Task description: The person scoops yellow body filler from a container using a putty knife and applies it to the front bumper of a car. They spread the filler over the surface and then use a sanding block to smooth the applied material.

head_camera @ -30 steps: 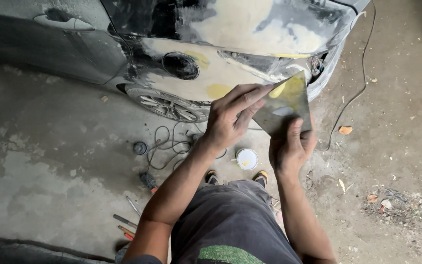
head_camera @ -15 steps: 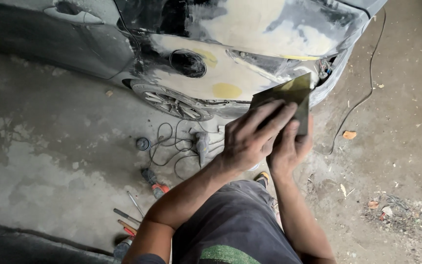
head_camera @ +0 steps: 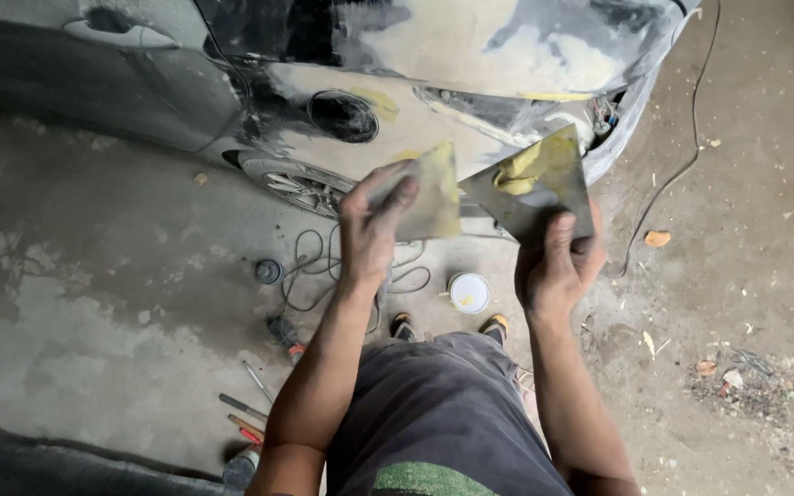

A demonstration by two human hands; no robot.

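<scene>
As I stand over the concrete floor (head_camera: 94, 276) beside a sanded car (head_camera: 470, 55), both my hands are raised in front of me, each closed on a flat tool. My left hand (head_camera: 371, 230) pinches a spreader (head_camera: 429, 193) between thumb and curled fingers, the blade tilted up toward 1 o'clock and smeared with yellowish filler. My right hand (head_camera: 558, 266) grips a metal board (head_camera: 530, 188) from below, thumb pressed on its face; a lump of yellow filler (head_camera: 521, 165) sits near the board's upper edge. The spreader and the board stand just beside each other, their near edges almost meeting, though I cannot tell whether they touch.

Below my hands, at 6 o'clock, a small round tin (head_camera: 469, 292) rests on the floor by my shoes (head_camera: 402, 324). A coiled cable (head_camera: 319, 266) lies at 8 o'clock from the hands, with a small dark disc (head_camera: 268, 271) just left of it. Farther toward 7 o'clock, a few hand tools (head_camera: 245, 413) lie scattered. A dry leaf (head_camera: 657, 238) rests at 3 o'clock, well apart.
</scene>
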